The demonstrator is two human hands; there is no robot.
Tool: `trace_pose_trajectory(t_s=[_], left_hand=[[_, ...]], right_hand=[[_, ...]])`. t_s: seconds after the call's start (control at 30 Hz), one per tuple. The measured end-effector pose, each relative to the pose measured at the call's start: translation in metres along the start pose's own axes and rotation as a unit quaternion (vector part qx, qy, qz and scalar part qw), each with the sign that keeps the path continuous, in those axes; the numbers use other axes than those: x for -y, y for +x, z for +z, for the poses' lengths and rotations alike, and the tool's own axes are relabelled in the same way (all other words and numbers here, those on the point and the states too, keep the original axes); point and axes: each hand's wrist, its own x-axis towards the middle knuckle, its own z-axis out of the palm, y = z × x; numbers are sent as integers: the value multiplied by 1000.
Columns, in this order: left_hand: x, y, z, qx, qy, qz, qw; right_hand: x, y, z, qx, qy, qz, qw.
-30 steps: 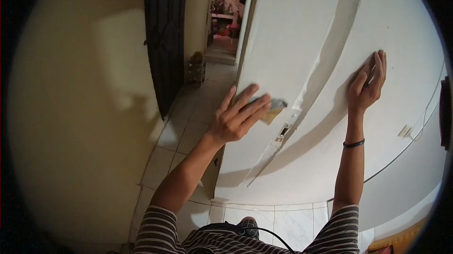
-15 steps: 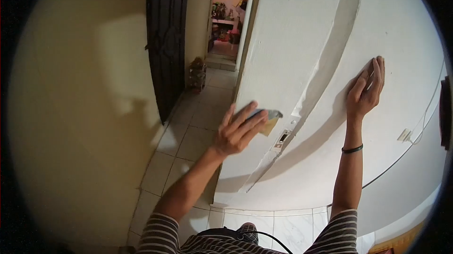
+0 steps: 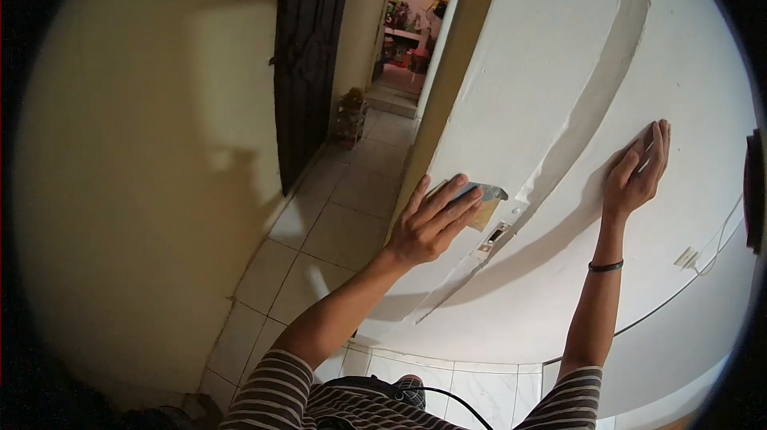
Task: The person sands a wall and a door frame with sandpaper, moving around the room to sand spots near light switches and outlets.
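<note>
My left hand [image 3: 435, 222] lies flat with its fingers spread over a piece of sandpaper [image 3: 485, 213], pressing it on the white wall [image 3: 527, 95] near its corner. The sandpaper shows a yellowish face and a folded blue-grey part. Just right of it, a switch plate or box [image 3: 494, 238] is set in a rough vertical groove [image 3: 603, 71]. My right hand [image 3: 637, 168], with a dark band at the wrist, rests against the wall farther right, fingers extended and nothing visible in it.
A dark metal door [image 3: 311, 63] stands beyond the wall corner, with a tiled passage [image 3: 351, 206] and a small rack [image 3: 351, 117]. A yellowish wall [image 3: 136, 174] is at the left. A socket [image 3: 685, 257] with a cable is at the right.
The view has shifted, so the wall and both hands appear farther right. My left hand and the sandpaper look sharper, and lie slightly nearer the switch plate.
</note>
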Motion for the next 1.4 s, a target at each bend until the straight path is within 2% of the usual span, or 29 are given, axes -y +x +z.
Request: trace_pose_trajectory(t_s=[0.07,0.13,0.23,0.27,0.37,0.47,0.57,0.67,0.77,0.9,0.93,1.03,1.2,1.3,1.4], left_hand=[[7,5,1,-15,-10,20,1000],[27,41,-2,-29,-28,43,998],[48,117,-23,-44,-2,-17,999],[52,138,-21,-90,10,-36,995],[49,147,-11,-104,0,-17,994],[18,74,-2,6,-73,-33,997],[1,-4,0,21,-46,-21,999],[5,-18,-2,34,-32,-5,999],[34,46,-15,-1,-60,26,998],[61,136,-25,-99,7,-18,995],[63,142,-25,-108,22,2,994],[50,107,-26,-41,11,-4,999],[-3,-41,-26,97,-31,-45,994],[-21,-89,-27,126,-38,-73,989],[-29,-108,-28,128,-12,-77,989]], right_hand=[[-1,-1,1,-7,4,3,1000],[-1,0,3,-9,6,4,1000],[1,0,2,-3,-1,6,1000],[1,0,2,-3,-3,5,1000],[1,1,2,-1,-12,0,1000],[2,0,1,-2,-8,-5,1000],[2,1,2,-7,-3,-4,1000],[1,0,1,-8,-5,-3,1000],[-1,0,2,-4,-3,-1,1000],[-1,0,1,0,-4,-1,1000],[-2,-1,0,-1,-1,-2,1000],[-2,-2,3,-11,22,13,1000],[-6,-2,1,-11,0,-9,1000],[-6,-1,2,-14,-3,-11,1000],[-6,-1,2,-16,-4,-11,1000]])
